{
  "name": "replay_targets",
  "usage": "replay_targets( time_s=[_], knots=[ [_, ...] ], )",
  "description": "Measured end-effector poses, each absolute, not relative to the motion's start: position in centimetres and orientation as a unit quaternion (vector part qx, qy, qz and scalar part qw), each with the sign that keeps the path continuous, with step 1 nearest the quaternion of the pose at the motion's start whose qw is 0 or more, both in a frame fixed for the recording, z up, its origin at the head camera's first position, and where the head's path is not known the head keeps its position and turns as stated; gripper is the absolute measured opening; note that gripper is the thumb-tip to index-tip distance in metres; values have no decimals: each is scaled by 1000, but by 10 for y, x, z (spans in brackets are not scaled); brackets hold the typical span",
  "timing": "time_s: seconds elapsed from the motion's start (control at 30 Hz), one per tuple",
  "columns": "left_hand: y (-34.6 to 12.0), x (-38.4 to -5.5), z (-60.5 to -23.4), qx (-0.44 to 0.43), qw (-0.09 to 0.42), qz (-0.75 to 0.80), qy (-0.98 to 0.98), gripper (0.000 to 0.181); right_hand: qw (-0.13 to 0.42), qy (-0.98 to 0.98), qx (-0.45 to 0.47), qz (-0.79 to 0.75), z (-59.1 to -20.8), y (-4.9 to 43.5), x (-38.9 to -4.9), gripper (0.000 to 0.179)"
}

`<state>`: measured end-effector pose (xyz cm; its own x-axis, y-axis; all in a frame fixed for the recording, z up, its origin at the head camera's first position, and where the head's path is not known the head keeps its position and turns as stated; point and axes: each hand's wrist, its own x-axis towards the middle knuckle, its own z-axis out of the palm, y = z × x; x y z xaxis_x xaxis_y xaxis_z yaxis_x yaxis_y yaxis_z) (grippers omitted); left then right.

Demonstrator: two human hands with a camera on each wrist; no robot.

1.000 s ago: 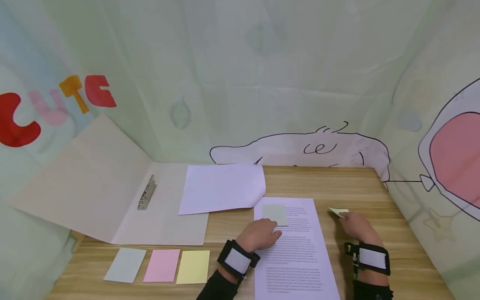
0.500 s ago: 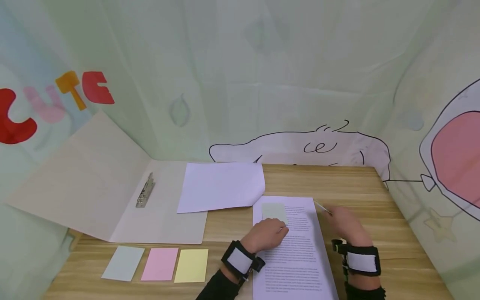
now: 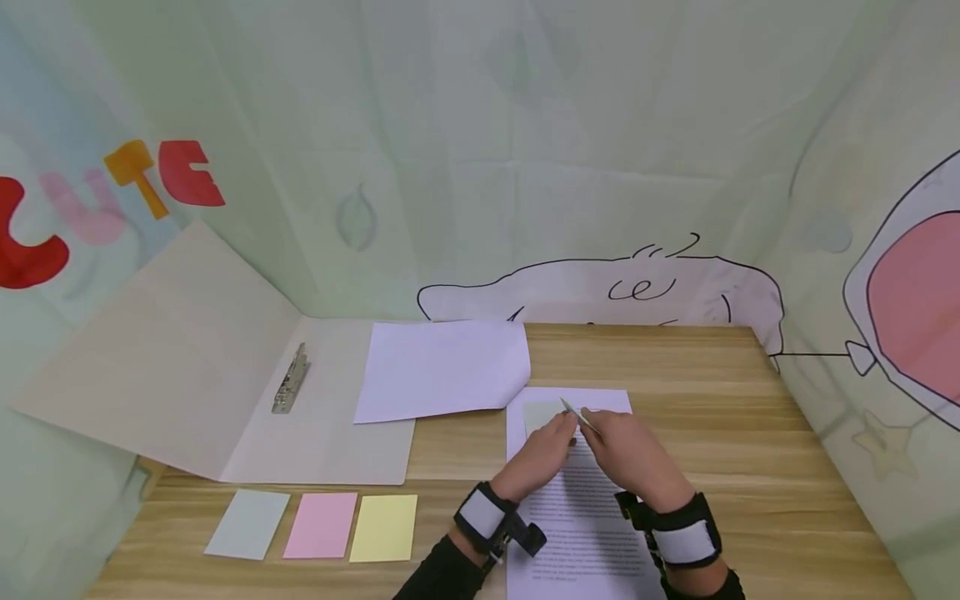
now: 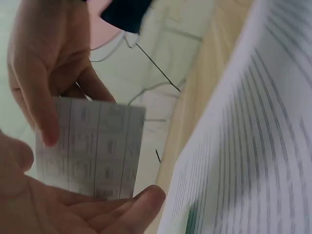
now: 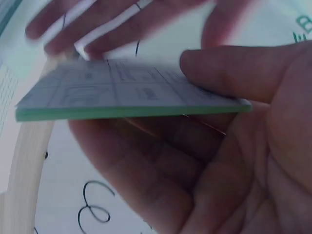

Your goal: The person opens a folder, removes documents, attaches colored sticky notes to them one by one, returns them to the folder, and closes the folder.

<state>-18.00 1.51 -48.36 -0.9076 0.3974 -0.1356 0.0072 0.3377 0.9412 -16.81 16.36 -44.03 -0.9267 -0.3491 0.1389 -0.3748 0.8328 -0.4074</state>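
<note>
My right hand (image 3: 633, 454) pinches a pad of light green sticky notes (image 5: 131, 95), thumb on its printed backing and fingers beneath. In the left wrist view the grid-printed face of that pad faces the camera. My left hand (image 3: 542, 454) is right beside the pad, its fingers extended along the pad's lower edge; in the right wrist view they appear blurred behind it. Below both hands lies a printed sheet (image 3: 585, 533) of text. A pale green sticky note (image 3: 538, 414) sits near the top of that sheet, partly covered by the hands.
An open folder (image 3: 330, 454) with a metal clip (image 3: 291, 379) stands at the left, its cover raised. A blank white sheet (image 3: 442, 371) overlaps its right side. Blue (image 3: 247, 525), pink (image 3: 321, 527) and yellow (image 3: 384, 529) sticky notes lie along the wooden table's (image 3: 697, 383) front.
My right hand has moved left with the pad, from the table right of the printed sheet to over it. My left hand has shifted slightly up and right, off the note's lower edge toward the pad.
</note>
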Motion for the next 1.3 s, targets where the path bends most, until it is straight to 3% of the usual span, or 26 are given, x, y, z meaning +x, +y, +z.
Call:
replay_targets(
  time_s=[0.2, 0.53, 1.3],
  knots=[
    [14, -183, -481, 58, 227, 724, 648, 52, 62, -952, 221, 205, -444, 147, -163, 26],
    [7, -187, -477, 19, 231, 757, 611, 62, 59, -946, 243, 205, -443, 148, -163, 50],
    [3, -188, -477, 63, 247, 749, 612, 63, 43, -913, 285, 288, -445, 169, -174, 37]
  ],
)
